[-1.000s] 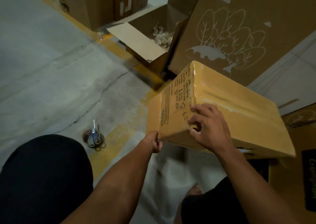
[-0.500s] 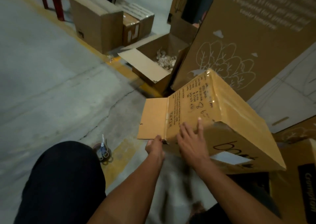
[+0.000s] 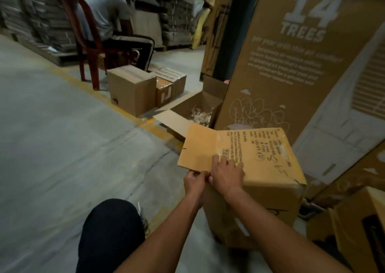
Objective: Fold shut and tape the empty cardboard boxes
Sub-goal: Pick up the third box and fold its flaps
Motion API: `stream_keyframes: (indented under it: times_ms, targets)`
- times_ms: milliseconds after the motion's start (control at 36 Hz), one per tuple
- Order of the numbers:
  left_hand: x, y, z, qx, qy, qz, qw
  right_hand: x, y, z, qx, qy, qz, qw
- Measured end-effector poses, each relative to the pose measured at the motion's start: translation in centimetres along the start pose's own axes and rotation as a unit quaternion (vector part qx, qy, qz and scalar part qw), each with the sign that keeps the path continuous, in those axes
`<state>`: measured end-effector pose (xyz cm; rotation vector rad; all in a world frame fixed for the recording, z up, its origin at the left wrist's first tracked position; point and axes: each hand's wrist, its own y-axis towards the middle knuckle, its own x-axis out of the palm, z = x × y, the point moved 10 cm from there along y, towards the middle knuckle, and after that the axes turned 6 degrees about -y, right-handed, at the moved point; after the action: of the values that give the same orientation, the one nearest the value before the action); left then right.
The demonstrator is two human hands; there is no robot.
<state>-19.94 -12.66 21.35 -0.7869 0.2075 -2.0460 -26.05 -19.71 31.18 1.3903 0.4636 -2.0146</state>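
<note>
Concrete warehouse floor (image 3: 62,158), with a worn yellow line running to the far side, carries the work. The person's left hand (image 3: 194,181) pinches the near edge of an open flap (image 3: 200,149); the right hand (image 3: 226,173) lies on top, fingers spread flat across the fold line. Both are on a yellow cardboard box (image 3: 268,168) standing on the floor at right, just before a tall printed carton (image 3: 291,64). Judged status: this flap is unfolded and no fresh tape or dispenser is visible, so folding and taping remain. Farther left, an open box (image 3: 200,110) holding clear scraps awaits closing; two closed boxes (image 3: 133,89) sit beyond, near a seated person (image 3: 108,12).
</note>
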Motion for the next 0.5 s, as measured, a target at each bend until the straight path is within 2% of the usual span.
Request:
stream_keyframes:
  times_ms: [56, 139, 250, 306, 389, 444, 500]
  targets:
    - [0.7, -0.3, 0.1, 0.023, 0.055, -0.014, 0.998, 0.4, 0.1, 0.8, -0.006, -0.015, -0.035, 0.999]
    - [2.5, -1.2, 0.3, 0.074, 0.199, -0.041, 0.976, 0.7, -0.1, 1.7, -0.016, -0.018, -0.052, 0.998]
    - [4.1, -2.2, 1.1, 0.144, 0.306, -0.038, 0.940, 0.5, -0.8, 2.8, -0.015, 0.062, -0.068, 0.996]
    - [5.0, -2.5, 1.5, 0.174, 0.329, -0.061, 0.926, 0.3, -1.2, 3.6, -0.020, 0.091, -0.074, 0.993]
    - [6.0, -3.1, 1.6, 0.173, 0.320, -0.129, 0.923, -0.1, -1.5, 5.6, -0.019, 0.112, -0.070, 0.991]
    - [6.3, -3.2, 1.8, 0.199, 0.380, -0.139, 0.893, -0.6, -1.7, 7.3, -0.021, 0.098, -0.054, 0.994]
    - [6.3, -3.2, 2.4, 0.236, 0.475, -0.109, 0.841, -1.0, -2.0, 9.4, -0.005, 0.096, -0.040, 0.995]
